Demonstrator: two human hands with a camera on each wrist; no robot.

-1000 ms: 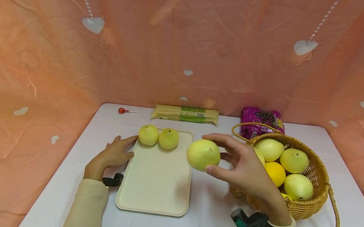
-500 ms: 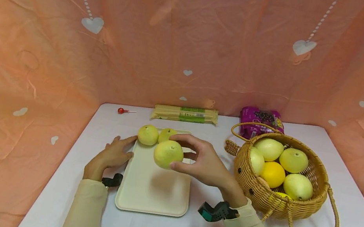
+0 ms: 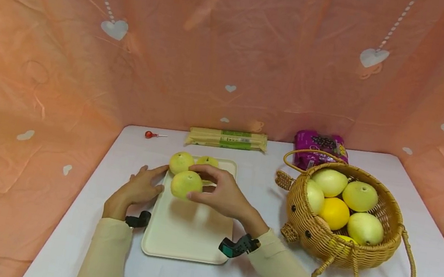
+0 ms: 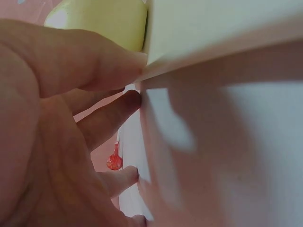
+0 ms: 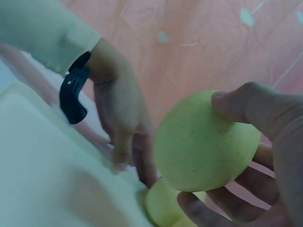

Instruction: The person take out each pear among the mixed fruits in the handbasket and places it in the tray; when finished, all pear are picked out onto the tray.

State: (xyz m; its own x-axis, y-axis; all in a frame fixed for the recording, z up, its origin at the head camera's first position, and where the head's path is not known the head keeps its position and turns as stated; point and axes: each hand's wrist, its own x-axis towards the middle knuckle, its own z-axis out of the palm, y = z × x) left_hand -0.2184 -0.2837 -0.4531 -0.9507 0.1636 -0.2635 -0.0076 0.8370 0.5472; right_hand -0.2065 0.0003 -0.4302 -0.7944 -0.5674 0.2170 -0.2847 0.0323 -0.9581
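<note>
Over the upper left of the cream tray (image 3: 187,244), my right hand (image 3: 223,194) grips a round yellow-green fruit (image 3: 186,185) between thumb and fingers. Small speckles show on its skin in the right wrist view, where the fruit (image 5: 203,146) appears held above the tray. Two similar fruits, one on the left (image 3: 181,163) and one beside it (image 3: 208,160), sit at the tray's far end; the held fruit and hand partly cover the right one. My left hand (image 3: 137,191) rests on the table, with thumb and fingers extended and touching the tray's left edge.
A wicker basket (image 3: 343,252) with rope handles stands on the right, holding several pale green fruits and an orange-yellow one (image 3: 334,214). At the back lie a purple packet (image 3: 318,149), a long beige-and-green packet (image 3: 226,139) and a red lollipop (image 3: 149,135).
My right hand has carried the held fruit leftward from beside the basket to over the tray's upper left. My left hand has stayed at the tray's edge.
</note>
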